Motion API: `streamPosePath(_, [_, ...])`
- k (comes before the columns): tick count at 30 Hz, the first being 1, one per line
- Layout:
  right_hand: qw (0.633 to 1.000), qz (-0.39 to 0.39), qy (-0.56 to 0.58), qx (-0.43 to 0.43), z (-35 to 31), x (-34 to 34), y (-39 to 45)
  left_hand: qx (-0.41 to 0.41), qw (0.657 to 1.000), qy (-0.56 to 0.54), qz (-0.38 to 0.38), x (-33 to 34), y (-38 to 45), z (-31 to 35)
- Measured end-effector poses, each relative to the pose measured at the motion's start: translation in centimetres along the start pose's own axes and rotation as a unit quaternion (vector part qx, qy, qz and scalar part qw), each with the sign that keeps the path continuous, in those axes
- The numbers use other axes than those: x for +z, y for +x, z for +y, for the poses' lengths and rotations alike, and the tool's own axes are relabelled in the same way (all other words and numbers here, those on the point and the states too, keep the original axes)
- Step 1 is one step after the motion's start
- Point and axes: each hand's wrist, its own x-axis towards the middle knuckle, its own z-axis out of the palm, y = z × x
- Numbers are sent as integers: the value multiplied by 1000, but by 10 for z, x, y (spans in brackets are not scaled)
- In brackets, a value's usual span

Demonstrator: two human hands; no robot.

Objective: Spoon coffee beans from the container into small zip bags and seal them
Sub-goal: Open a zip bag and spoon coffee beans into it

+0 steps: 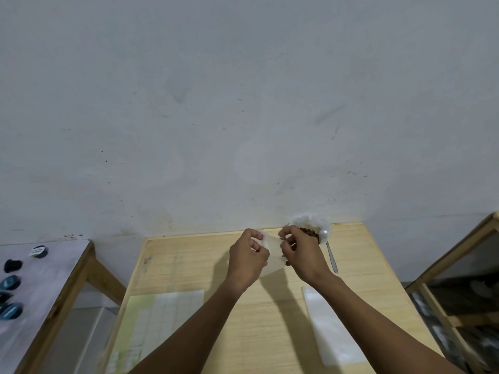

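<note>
Holding: both hands raised over the far part of the worktop (205, 265), one small clear zip bag (272, 252) stretched between them.
Left hand (248, 259): fingers curled, thumb and fingertips pinching the bag's left upper edge.
Right hand (301, 252): fingers curled, pinching the bag's right upper edge; hand partly covers the container behind it.
Bag state: looks empty; whether its mouth is parted or sealed, cannot tell.
Container (314, 225): clear, at the far edge of the worktop against the wall, brown coffee beans (309, 232) visible inside.
Spoon (330, 255): metal, lying on the worktop just right of the right hand, bowl end toward the container.
Spare bags (332, 327): flat clear stack on the worktop, near side, under the right forearm line.
Label sheet (159, 317): pale gridded sheet at the near left of the worktop.
Side table (40, 300): left of the worktop, carrying several small dark round items (10, 282).
Right edge: wooden frame shelf (459, 265), contents unclear.
</note>
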Motion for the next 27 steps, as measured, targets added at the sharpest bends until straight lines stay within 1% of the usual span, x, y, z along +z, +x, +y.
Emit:
streamPosePath(2, [1000, -10, -23, -6, 4, -3, 1, 5, 999, 46, -18, -2, -1, -3])
streamPosePath(5, [1000, -17, -4, 2, 7, -6, 1, 26, 995, 90, -41, -6, 0, -6])
streamPosePath(10, [991, -55, 113, 45, 10, -11, 3, 108, 986, 109, -59, -17, 1, -9])
streamPosePath(13, [967, -116, 209, 90, 11, -17, 5, 159, 978, 117, -73, -26, 4, -20])
streamPosePath(15, [948, -137, 260, 119, 11, -21, 5, 176, 971, 140, -81, -31, 7, -27])
streamPosePath(18, [941, -134, 281, 134, 10, -21, 5, 206, 952, 198, -113, -33, 5, -33])
streamPosePath(20, [939, -130, 287, 137, 9, -20, 7, 205, 945, 215, -139, -31, 1, -33])
streamPosePath(22, [939, -133, 286, 135, 7, -20, 9, 204, 940, 240, -133, -28, 1, -34])
streamPosePath(27, [939, -145, 283, 133, 4, -20, 11, 228, 932, 270, -75, -21, 9, -36])
